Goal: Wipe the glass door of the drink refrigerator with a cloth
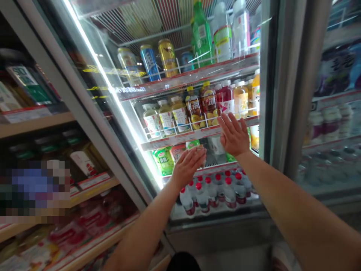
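My left hand is stretched out, palm towards the refrigerator, in front of the shelf with green fruit-print packs. It holds nothing, and its fingers lie almost side by side. Higher and to the right, my right hand is raised with its fingers extended, also without anything in it. It overlaps the edge of the middle shelf, nearest the dark tea bottles with yellow caps and an amber juice bottle. Whether either hand touches a surface I cannot tell. Red-capped clear bottles stand below my hands.
Cans and a large green bottle occupy the upper shelf. A bright light strip runs down the refrigerator's left side. Wooden shelves with packaged goods stand at left. A metal frame separates another drinks section at right.
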Tool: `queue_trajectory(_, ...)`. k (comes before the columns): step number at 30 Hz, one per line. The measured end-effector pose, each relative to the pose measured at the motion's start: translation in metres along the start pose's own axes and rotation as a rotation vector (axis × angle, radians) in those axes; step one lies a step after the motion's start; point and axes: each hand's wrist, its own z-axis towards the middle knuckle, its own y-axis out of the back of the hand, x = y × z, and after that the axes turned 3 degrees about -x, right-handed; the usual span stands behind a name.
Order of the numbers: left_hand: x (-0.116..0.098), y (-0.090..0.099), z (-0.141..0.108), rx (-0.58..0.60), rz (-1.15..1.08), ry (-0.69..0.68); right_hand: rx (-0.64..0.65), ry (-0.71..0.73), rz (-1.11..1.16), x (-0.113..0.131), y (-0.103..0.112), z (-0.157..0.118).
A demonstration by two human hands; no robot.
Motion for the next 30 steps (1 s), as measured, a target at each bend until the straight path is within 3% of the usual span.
queue_trajectory(3,0.037,0.019,0.009,-0.022,0.055,0.053,0.022,-0.01,-0.003,0.0,0.001,0.0)
queue_trajectory(7,0.087,0.041,0.017,-0.228,0.169,0.377,0.021,-0.007,0.017,0.0,0.001,-0.001)
queue_trajectory(9,0.086,0.042,0.001,-0.258,0.196,0.427,0.034,-0.023,0.04,0.0,0.001,-0.001)
queue_trajectory(12,0.054,0.034,-0.045,-0.213,0.188,0.392,0.043,-0.04,0.067,0.0,0.0,-0.002)
queue_trajectory(14,0.035,0.031,-0.075,-0.108,0.156,0.308,0.031,-0.034,0.063,0.0,0.0,-0.002)
queue_trajectory(16,0.033,0.034,-0.092,-0.043,0.148,0.261,0.016,-0.019,0.045,0.0,0.0,-0.002)
queue_trajectory(19,0.068,0.048,-0.087,-0.095,0.16,0.336,0.002,-0.006,0.009,0.0,0.001,-0.002)
queue_trajectory(22,0.113,0.063,-0.062,-0.284,0.217,0.522,-0.012,0.005,-0.01,0.0,0.001,-0.002)
queue_trajectory(24,0.123,0.066,-0.051,-0.321,0.228,0.567,-0.019,0.006,-0.016,0.0,0.0,-0.002)
queue_trajectory(26,0.112,0.062,-0.052,-0.298,0.217,0.585,-0.004,-0.007,-0.021,0.001,0.0,-0.002)
queue_trajectory(30,0.051,0.044,-0.093,-0.169,0.189,0.568,-0.023,0.003,-0.019,0.001,0.001,-0.001)
